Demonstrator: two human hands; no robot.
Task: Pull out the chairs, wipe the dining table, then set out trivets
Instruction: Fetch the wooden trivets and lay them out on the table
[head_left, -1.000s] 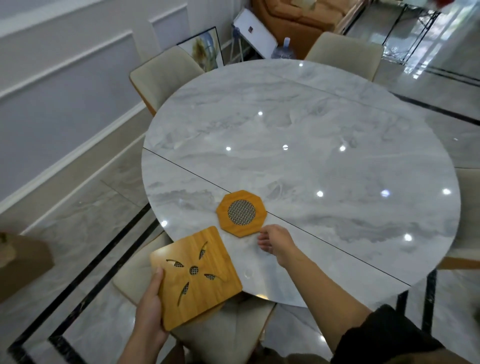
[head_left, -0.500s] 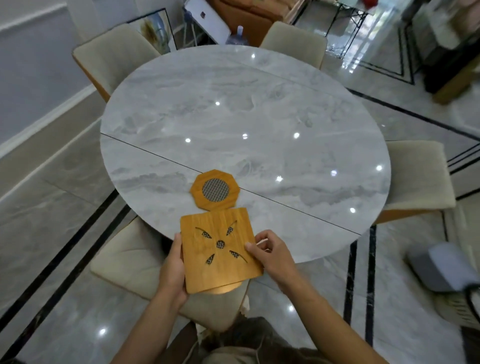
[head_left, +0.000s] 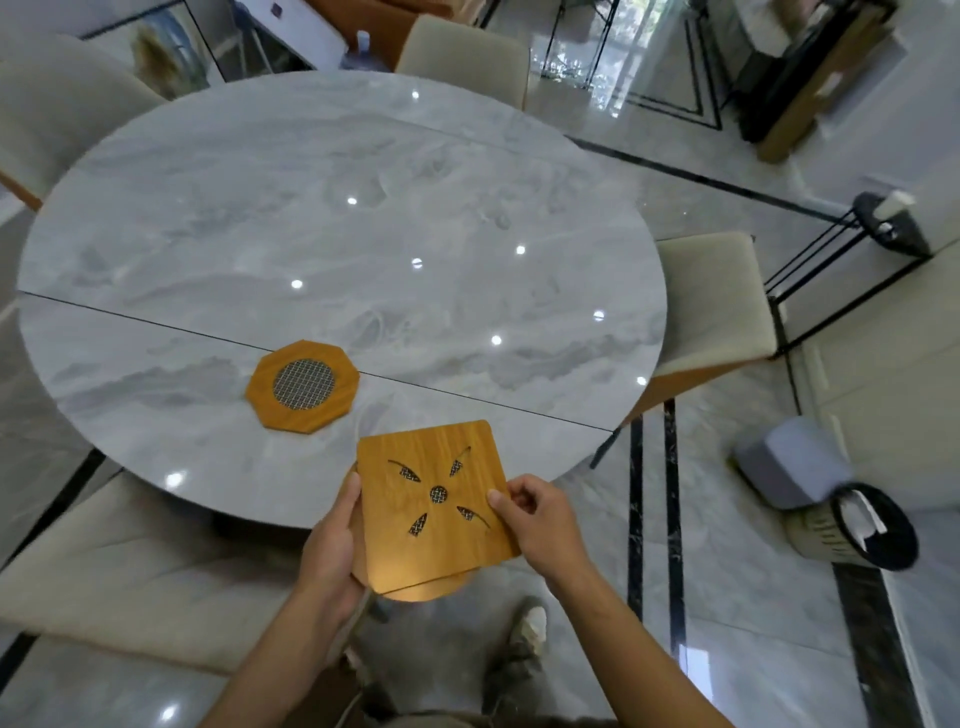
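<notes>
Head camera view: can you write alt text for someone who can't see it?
A left hand and a right hand hold a square trivet by its sides over the near edge of a round marble table. An octagonal trivet with a mesh centre lies flat on the table; cream chairs stand around it.

A round grey marble table (head_left: 363, 208) carries an octagonal wooden trivet (head_left: 302, 386) across its dark seam.

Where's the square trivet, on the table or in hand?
In hand: the left hand and right hand grip the square trivet by its sides, partly beyond the table edge.
</notes>
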